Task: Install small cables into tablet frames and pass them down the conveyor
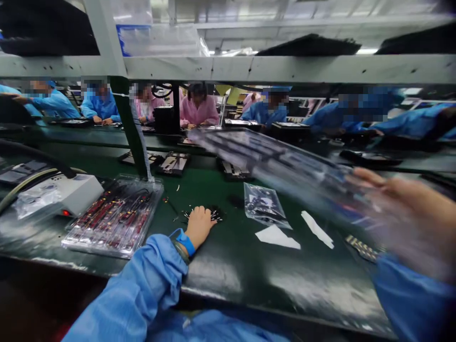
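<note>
R hand (413, 204) grips see-thru tray (285, 164), tilted aloft toward right edge of table (228, 275), prob. to stay clear of it. L hand (200, 223) palm-down over sm. pcs (218, 215) behind front edge, prob. to bunch them; can't tell if grasping.

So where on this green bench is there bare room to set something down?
Bare: the bench's front strip, nearer than the white scraps and right of the left hand. Crowded: far left, with the parts tray and white box; around the left hand, loose parts. The right hand's blurred tray hides some bench.
</note>
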Motion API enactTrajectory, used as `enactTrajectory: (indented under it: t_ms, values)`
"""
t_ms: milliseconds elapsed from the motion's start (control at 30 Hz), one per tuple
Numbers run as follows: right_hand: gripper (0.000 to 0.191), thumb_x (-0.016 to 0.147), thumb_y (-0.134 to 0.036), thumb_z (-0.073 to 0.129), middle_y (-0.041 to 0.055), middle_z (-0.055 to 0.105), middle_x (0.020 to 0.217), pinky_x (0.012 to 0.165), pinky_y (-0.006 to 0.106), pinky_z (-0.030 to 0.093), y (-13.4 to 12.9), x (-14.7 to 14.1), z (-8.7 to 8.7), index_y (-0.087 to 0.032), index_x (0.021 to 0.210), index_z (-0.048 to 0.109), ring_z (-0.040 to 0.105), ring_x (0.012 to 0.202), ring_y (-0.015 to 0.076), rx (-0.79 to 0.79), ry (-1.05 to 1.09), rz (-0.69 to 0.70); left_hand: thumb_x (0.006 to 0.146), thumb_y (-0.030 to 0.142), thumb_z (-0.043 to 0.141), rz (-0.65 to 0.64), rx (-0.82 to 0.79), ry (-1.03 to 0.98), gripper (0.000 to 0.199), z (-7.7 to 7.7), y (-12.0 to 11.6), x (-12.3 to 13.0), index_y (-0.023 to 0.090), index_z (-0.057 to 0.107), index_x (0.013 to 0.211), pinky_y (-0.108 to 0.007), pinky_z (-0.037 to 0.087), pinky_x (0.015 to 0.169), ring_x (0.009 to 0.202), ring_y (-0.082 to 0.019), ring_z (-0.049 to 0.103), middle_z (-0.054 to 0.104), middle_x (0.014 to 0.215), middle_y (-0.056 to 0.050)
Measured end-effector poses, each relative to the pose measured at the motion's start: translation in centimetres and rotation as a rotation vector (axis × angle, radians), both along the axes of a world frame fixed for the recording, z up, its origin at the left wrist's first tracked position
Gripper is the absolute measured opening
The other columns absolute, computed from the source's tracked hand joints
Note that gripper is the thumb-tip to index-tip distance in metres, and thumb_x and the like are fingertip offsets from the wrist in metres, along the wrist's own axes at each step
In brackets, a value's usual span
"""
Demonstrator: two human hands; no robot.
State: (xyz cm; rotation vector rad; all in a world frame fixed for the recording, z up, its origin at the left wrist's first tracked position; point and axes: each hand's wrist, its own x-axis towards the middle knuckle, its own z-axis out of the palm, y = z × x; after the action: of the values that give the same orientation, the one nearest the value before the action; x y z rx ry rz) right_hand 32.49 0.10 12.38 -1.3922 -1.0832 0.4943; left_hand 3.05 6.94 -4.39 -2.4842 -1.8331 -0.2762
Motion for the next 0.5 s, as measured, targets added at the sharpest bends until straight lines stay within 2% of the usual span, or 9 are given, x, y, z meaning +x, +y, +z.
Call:
enactTrajectory:
  t_ms: [67, 167, 233, 333, 400, 500]
  values:
    - [0.029, 0.059, -0.044, 0.073, 0.0029, 0.058, 0.127, 0.102, 0.048, 0.044, -2.4, 1.7, -3.8, -0.030, 0.062, 0.049, 0.048, 0.124, 0.0316, -0.047, 0.221, -0.052, 0.089, 0.034, 0.056, -0.063, -0.024, 0.028, 0.027, 0.1, 0.3, -0.2, 0.013, 0.058, 0.106, -0.041, 0.050, 0.085, 0.100, -0.021, 0.058, 0.059, 0.108, -0.008]
    - [0.026, 0.051, -0.035, 0.078, 0.0038, 0.061, 0.120, 0.107, 0.042, 0.039, -4.8, 3.4, -8.0, -0.033, 0.059, 0.053, 0.042, 0.129, 0.0301, -0.154, 0.386, -0.131, 0.089, 0.033, 0.055, -0.128, -0.066, 0.056, 0.029, 0.2, 0.9, -0.7, 0.014, 0.057, 0.112, -0.041, 0.051, 0.084, 0.098, -0.020, 0.059, 0.059, 0.112, -0.008]
    - [0.026, 0.048, -0.033, 0.077, 0.0048, 0.064, 0.110, 0.101, 0.041, 0.044, -5.9, 4.1, -9.9, -0.034, 0.056, 0.053, 0.042, 0.129, 0.0293, -0.211, 0.446, -0.177, 0.089, 0.034, 0.055, -0.140, -0.094, 0.062, 0.031, 0.3, 1.3, -1.0, 0.014, 0.056, 0.113, -0.041, 0.052, 0.083, 0.097, -0.020, 0.060, 0.059, 0.112, -0.008]
    - [0.024, 0.044, -0.033, 0.076, 0.0069, 0.065, 0.097, 0.084, 0.037, 0.054, -7.4, 4.8, -12.3, -0.034, 0.053, 0.053, 0.045, 0.127, 0.0297, -0.258, 0.478, -0.241, 0.089, 0.034, 0.055, -0.130, -0.126, 0.050, 0.032, 0.7, 1.9, -1.2, 0.014, 0.056, 0.114, -0.040, 0.052, 0.082, 0.096, -0.020, 0.060, 0.059, 0.112, -0.008]
    - [0.021, 0.044, -0.035, 0.074, 0.0086, 0.063, 0.090, 0.077, 0.036, 0.055, -8.2, 5.6, -13.9, -0.035, 0.053, 0.055, 0.046, 0.125, 0.0305, -0.253, 0.456, -0.266, 0.089, 0.034, 0.055, -0.106, -0.139, 0.027, 0.032, 1.0, 2.3, -1.3, 0.014, 0.056, 0.114, -0.040, 0.052, 0.082, 0.096, -0.020, 0.060, 0.059, 0.112, -0.008]
    - [0.015, 0.049, -0.040, 0.070, 0.0072, 0.062, 0.092, 0.076, 0.041, 0.055, -9.0, 7.4, -16.3, -0.042, 0.057, 0.058, 0.041, 0.128, 0.0320, -0.240, 0.397, -0.236, 0.090, 0.035, 0.055, -0.038, -0.130, -0.032, 0.031, 1.5, 2.9, -1.7, 0.014, 0.056, 0.113, -0.040, 0.053, 0.081, 0.094, -0.019, 0.061, 0.060, 0.110, -0.008]
